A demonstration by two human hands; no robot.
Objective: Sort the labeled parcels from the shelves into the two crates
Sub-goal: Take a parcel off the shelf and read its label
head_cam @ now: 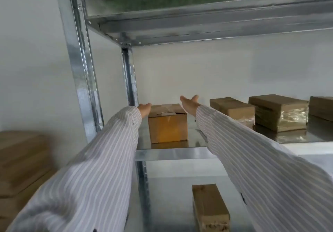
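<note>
A: Step in hand?
B: Pickup, probably: reaching for parcel (167,127), centre frame on shelf (171,154), with left hand (144,108) and right hand (189,104) either side, both released, grasping nothing.
A: Next?
B: Press palms against both sides, grip firmly, lift clear of shelf.

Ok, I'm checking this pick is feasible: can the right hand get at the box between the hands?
Probably yes. The right hand is open at the box's upper right edge, and the next parcel on the shelf stands apart to the right, so that side looks free.
</note>
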